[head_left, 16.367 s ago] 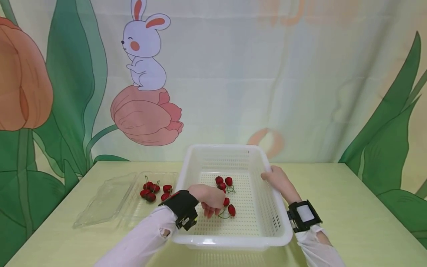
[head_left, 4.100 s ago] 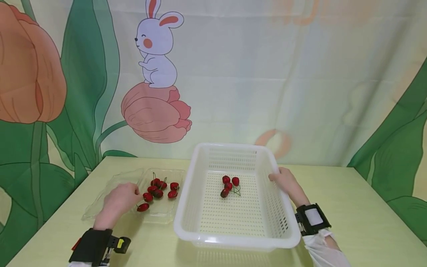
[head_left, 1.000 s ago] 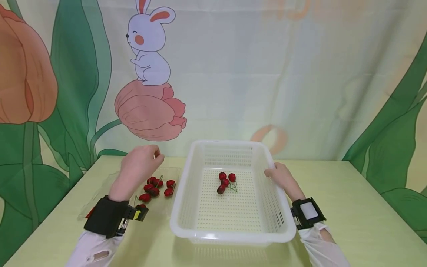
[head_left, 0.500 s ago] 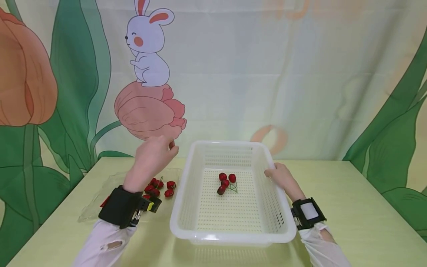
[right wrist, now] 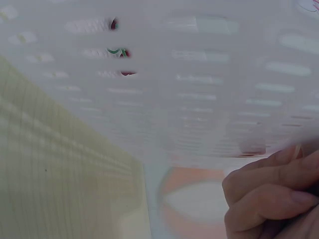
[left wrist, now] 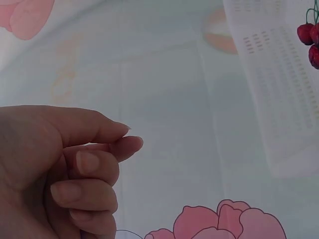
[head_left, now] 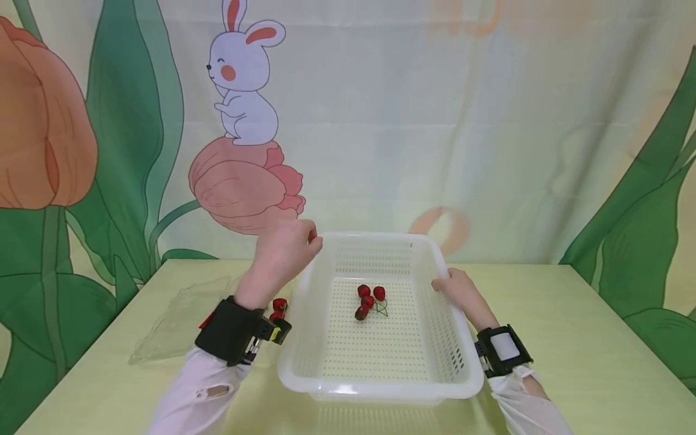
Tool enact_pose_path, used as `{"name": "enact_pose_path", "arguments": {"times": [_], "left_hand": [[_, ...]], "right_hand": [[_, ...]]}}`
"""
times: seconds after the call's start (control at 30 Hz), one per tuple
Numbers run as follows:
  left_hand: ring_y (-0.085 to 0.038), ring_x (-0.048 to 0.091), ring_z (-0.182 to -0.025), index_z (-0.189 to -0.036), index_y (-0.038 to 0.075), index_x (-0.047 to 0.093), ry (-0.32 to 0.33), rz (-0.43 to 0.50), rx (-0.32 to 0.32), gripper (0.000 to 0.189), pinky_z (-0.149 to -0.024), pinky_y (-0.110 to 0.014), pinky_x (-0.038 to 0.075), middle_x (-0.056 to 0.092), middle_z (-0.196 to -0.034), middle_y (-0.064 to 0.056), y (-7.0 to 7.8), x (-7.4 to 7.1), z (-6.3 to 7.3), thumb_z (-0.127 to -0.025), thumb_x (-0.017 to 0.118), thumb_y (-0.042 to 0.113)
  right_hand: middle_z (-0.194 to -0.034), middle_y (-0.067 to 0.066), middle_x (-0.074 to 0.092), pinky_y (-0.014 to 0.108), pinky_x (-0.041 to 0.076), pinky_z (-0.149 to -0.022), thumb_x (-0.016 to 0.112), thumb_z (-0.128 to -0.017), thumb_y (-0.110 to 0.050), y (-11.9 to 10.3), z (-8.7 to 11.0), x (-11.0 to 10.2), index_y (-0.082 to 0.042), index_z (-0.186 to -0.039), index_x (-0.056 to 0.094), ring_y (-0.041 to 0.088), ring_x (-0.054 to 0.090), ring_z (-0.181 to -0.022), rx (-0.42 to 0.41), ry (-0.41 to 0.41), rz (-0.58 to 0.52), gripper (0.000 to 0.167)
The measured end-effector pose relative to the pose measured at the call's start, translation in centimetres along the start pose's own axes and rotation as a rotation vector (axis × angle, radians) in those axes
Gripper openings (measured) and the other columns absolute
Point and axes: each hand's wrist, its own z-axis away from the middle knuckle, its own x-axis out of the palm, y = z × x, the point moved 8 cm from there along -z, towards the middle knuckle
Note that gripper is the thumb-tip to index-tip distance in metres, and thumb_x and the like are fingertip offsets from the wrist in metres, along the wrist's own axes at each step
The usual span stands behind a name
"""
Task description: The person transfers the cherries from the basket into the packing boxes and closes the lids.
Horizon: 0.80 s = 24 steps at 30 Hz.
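Observation:
My left hand (head_left: 283, 251) hovers over the near left corner of the white perforated basket (head_left: 375, 388). In the left wrist view its fingers are curled, and thumb and index fingertips (left wrist: 132, 144) lie close together with nothing between them. My right hand (head_left: 459, 294) grips the basket's right rim. Several red cherries (head_left: 365, 302) with green stems lie on the basket floor, toward the back. Left of the basket, more cherries (head_left: 279, 305) sit in a clear plastic container (head_left: 265, 356), mostly hidden behind my left wrist.
The container's clear lid (head_left: 176, 326) lies folded out to the left on the pale yellow table (head_left: 587, 350). Behind the table hangs a curtain (head_left: 370, 121) printed with a rabbit and tulips. Black bands with cameras (head_left: 234, 332) are strapped around both wrists.
Since the oldest frame, fewer cherries lie in the basket and more in the container. Over the last second my left hand has moved right from the container to the basket; my right hand stays put.

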Motion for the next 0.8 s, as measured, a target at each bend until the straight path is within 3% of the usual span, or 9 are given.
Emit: {"name": "enact_pose_path", "arguments": {"times": [0.17,0.53,0.8], "left_hand": [[-0.014,0.041,-0.047,-0.067,0.008,0.056,-0.011,0.021,0.008,0.017,-0.043,-0.026,0.028,0.042,-0.051,0.002,0.7,0.7,-0.3,-0.085,0.055,0.011],[-0.012,0.032,-0.045,-0.062,0.01,0.047,-0.091,0.075,-0.06,0.024,-0.042,-0.026,0.022,0.031,-0.051,0.003,1.9,2.8,-1.4,-0.085,0.051,0.009],[-0.012,0.026,-0.044,-0.059,0.011,0.041,-0.129,0.091,-0.041,0.029,-0.042,-0.026,0.02,0.026,-0.051,0.003,2.9,4.4,-1.8,-0.087,0.05,0.009]], "right_hand": [[-0.097,0.027,0.054,0.039,0.049,-0.059,0.048,-0.079,-0.009,0.1,-0.1,-0.1,0.014,-0.109,0.044,0.031,0.059,-0.073,0.008,0.007,0.016,0.038],[-0.097,0.027,0.054,0.04,0.049,-0.06,0.048,-0.079,-0.01,0.0,0.0,-0.2,0.015,-0.11,0.044,0.031,0.058,-0.074,0.001,0.006,0.019,0.039],[-0.098,0.027,0.054,0.041,0.049,-0.061,0.049,-0.08,-0.009,0.1,-0.1,-0.2,0.015,-0.11,0.045,0.032,0.059,-0.077,0.0,0.01,0.008,0.039]]}}
